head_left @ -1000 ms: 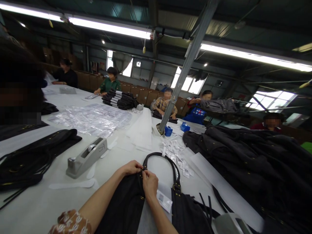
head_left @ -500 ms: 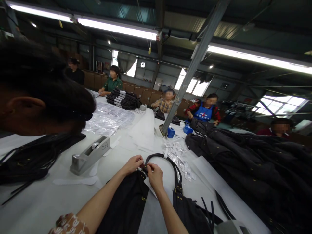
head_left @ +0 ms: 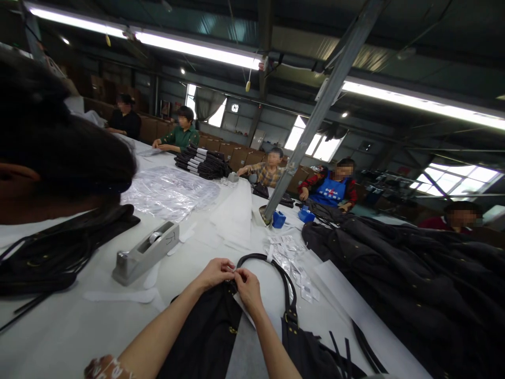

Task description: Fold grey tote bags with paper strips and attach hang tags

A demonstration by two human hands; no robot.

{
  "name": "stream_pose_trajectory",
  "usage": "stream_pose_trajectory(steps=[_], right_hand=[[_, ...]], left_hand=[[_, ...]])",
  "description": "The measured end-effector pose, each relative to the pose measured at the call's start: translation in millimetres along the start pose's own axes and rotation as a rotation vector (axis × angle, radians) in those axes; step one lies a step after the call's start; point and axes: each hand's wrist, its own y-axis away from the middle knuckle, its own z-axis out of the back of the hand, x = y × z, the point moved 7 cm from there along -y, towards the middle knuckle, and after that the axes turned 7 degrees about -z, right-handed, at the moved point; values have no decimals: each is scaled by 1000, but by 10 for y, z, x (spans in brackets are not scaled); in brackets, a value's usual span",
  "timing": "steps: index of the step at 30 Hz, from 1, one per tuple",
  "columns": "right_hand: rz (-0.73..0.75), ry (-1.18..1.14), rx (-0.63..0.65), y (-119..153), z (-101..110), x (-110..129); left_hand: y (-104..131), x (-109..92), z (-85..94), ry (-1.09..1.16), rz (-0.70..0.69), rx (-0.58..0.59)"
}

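A black bag [head_left: 201,326] with brass-coloured fittings lies on the table right in front of me. Its dark strap handle [head_left: 284,276] arches away from me, with a white wrap near the top of the curve. My left hand [head_left: 219,272] and my right hand [head_left: 248,288] meet at the handle's left end, fingertips pinched together. Whatever small part they pinch is hidden by the fingers. Under my right wrist a white tag or card [head_left: 241,305] sticks out, and pale sheet material [head_left: 252,347] lies between the bag's dark parts.
A grey tape dispenser [head_left: 145,252] stands to the left, near a leaning co-worker's head [head_left: 67,142]. Small clear packets [head_left: 290,258] lie beyond the handle. Dark bags [head_left: 394,263] are heaped at right. A slanted metal post [head_left: 305,142] rises from the table. Several people sit opposite.
My two hands have drawn closer together at the handle's end, fingertips now meeting. The co-worker's head at left has shifted further left. The view has moved slightly.
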Motion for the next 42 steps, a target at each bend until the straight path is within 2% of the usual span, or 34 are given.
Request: stream_pose_trajectory(steps=[5, 9, 11, 13, 15, 19, 24, 30, 32, 35, 39, 42], right_hand=[[-36, -25, 4, -47, 14, -65], [-35, -15, 41, 48, 174, -140], [65, 30, 162, 178, 240, -146], [189, 93, 346, 356, 248, -153], [245, 152, 479, 504, 240, -196], [242, 235, 506, 554, 186, -256], [223, 324, 514, 462, 93, -267], [189, 341, 648, 477, 124, -185], [203, 348, 623, 479, 105, -163], [218, 243, 445, 424, 66, -174], [37, -217, 183, 245, 53, -325], [-56, -433, 116, 92, 29, -338]], left_hand=[[18, -70, 45, -61, 6, -35], [8, -133, 11, 17, 10, -25], [4, -142, -23, 95, 21, -11], [11, -151, -45, 186, 35, -3], [33, -165, -50, 280, 54, -2], [93, -180, -20, 434, 99, -35], [115, -31, 19, 487, 160, -116], [82, 345, 13, 435, 251, -220], [79, 440, -3, 428, 276, -236], [90, 500, -11, 447, 287, -239], [141, 461, 26, 505, 261, -222], [184, 396, 52, 554, 228, -207]])
